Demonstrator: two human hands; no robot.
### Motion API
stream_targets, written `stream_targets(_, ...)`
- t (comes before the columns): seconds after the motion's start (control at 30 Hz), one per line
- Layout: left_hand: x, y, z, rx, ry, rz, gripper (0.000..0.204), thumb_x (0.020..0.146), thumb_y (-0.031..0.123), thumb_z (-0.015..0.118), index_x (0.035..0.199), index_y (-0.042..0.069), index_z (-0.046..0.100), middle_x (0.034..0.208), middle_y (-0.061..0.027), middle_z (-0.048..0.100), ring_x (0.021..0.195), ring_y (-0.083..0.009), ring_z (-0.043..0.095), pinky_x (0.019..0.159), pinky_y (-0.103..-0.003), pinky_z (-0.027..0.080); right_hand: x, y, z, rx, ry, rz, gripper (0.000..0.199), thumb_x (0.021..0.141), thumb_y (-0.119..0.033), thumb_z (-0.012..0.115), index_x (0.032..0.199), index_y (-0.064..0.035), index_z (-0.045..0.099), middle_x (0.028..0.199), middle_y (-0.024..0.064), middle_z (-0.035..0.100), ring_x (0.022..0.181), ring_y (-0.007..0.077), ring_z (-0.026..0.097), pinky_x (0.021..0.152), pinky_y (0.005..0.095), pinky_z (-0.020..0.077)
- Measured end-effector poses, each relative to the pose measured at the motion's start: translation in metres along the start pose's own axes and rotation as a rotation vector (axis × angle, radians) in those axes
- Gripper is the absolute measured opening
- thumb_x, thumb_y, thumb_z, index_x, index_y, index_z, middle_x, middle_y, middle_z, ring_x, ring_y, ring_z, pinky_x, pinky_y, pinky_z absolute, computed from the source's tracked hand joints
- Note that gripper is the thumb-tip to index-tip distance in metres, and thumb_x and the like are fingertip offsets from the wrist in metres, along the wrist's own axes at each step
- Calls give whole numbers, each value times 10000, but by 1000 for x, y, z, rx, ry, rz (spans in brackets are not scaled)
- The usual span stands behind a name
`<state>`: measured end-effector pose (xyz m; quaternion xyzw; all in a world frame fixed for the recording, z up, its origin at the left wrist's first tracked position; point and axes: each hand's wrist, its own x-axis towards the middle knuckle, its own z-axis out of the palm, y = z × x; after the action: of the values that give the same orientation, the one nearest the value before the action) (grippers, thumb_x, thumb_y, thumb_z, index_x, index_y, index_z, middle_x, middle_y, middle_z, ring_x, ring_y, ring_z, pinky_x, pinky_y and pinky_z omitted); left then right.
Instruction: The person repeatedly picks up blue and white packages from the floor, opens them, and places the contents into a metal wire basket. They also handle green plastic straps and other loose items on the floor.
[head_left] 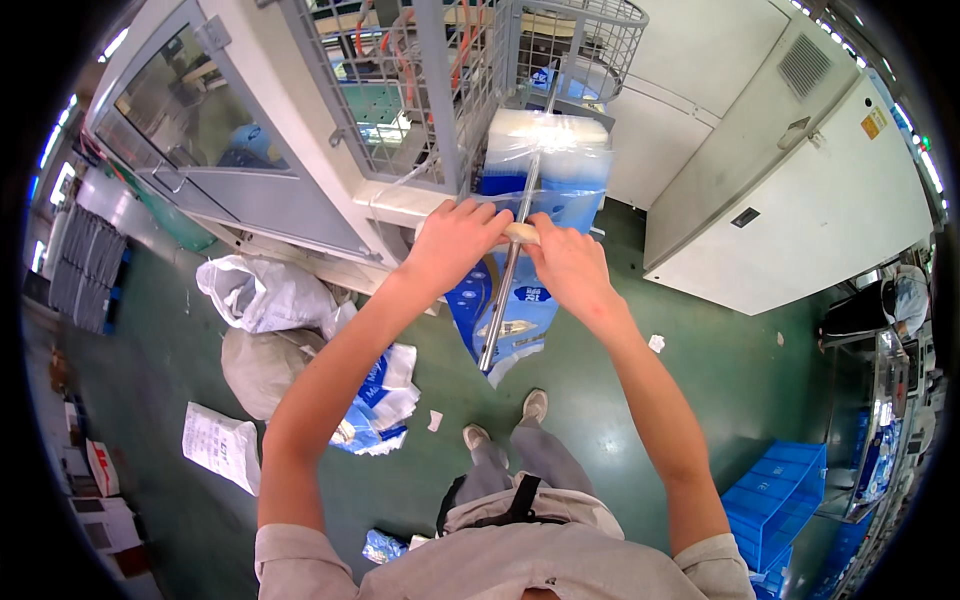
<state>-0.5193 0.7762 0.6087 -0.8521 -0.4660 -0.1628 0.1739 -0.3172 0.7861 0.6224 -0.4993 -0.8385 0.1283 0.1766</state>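
Observation:
In front of me, my left hand [455,245] and my right hand [572,262] meet with fingers curled. Between them is a small pale tan piece [522,233], held at both ends; its kind is unclear. It lies across a shiny metal rod [496,318], which slants away from me. Under the rod hangs blue printed plastic film [534,304] with a ragged lower edge. Beyond my hands, a clear-wrapped pack with a white top [552,132] lies by the machine's opening. My fingertips are partly hidden.
A grey wire cage guard [466,90] stands ahead, with a white cabinet [790,215] to the right. White sacks [265,290] and blue film scraps [375,400] lie on the floor at left. Blue crates [775,495] stand at lower right; another person [890,305] is at far right.

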Motion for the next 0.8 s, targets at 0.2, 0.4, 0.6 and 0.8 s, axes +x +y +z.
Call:
stream_targets(0.2,25,-2,4,-34,121,-9,217,882,231,693,1007,117,557,903,-21,617,927,-236,649,752,-376,519,28,30,0,32,-26,-81,154,934,-182,641,975,-46,581,778,178,692,743,417,682,632,521,528)
stream_targets(0.4,50,-1,-21,-268,-338,-182,188,871,168,690,1001,114,565,977,-100,673,953,-316,664,781,-439,539,32,45,-3,49,-14,-180,148,921,-179,640,974,-52,587,753,180,688,723,400,686,618,510,534)
stream_targets(0.6,44,-1,-8,-180,-138,-88,200,861,132,680,1040,109,592,992,-76,670,928,-301,654,802,-429,528,25,30,1,114,31,-201,129,856,-98,618,948,-16,583,702,167,682,645,360,692,566,486,537)
stream_targets(0.8,65,-9,1,-69,-186,-77,209,871,111,650,1076,122,613,979,-44,658,946,-242,652,793,-375,461,50,44,1,130,7,-162,155,848,-108,651,946,-1,597,732,182,692,666,380,693,601,484,547)
